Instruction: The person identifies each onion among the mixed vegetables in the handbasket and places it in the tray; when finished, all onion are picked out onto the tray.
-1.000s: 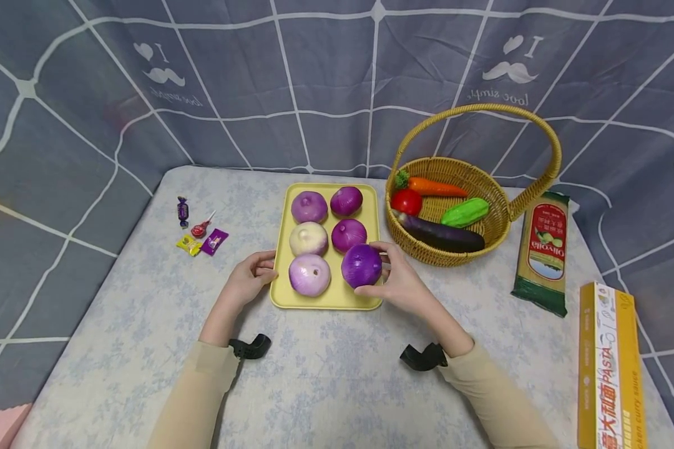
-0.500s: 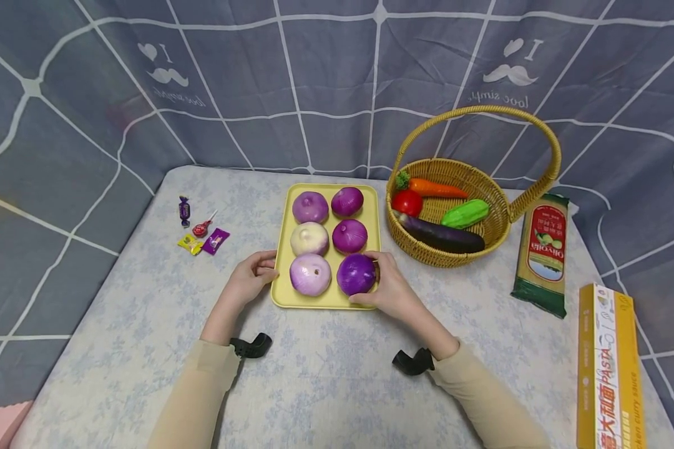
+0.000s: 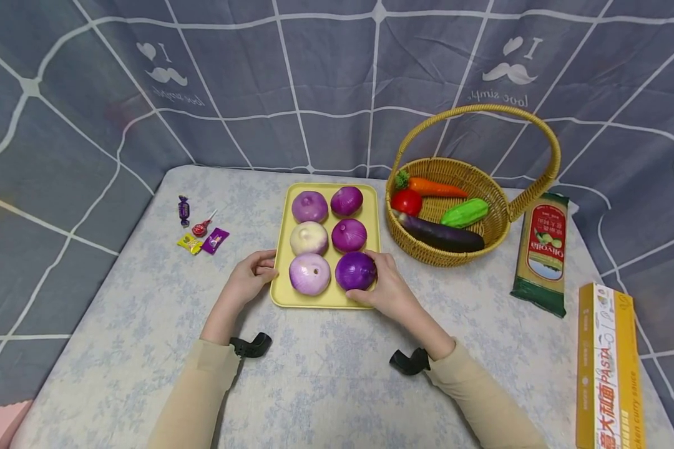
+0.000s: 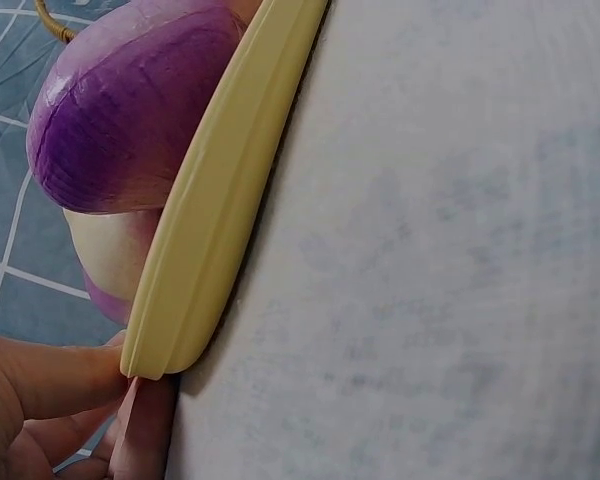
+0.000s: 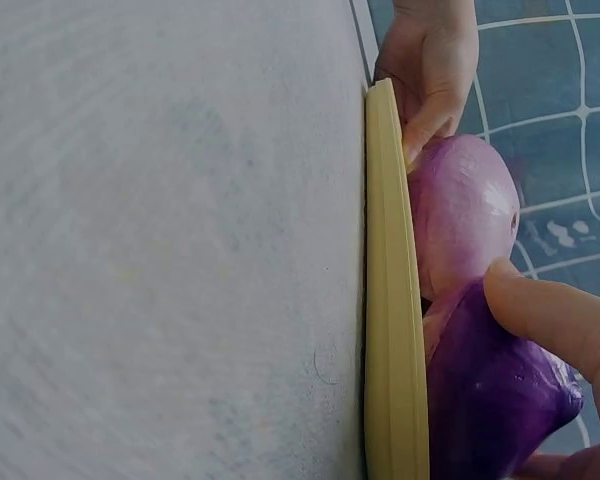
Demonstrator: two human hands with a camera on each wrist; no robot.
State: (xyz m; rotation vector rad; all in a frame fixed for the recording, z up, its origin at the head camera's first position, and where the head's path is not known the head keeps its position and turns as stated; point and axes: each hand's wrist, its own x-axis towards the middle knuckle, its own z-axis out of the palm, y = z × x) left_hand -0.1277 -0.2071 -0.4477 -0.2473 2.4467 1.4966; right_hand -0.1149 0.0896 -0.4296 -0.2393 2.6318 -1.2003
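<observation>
Dark purple round onion sits in the near right corner of the shallow yellow plastic tray, and your right hand curls its fingers and thumb around it. Just beside it lies a pale lilac onion. Your left hand pinches the tray's near left edge with bent fingers on the pale floral tablecloth.
</observation>
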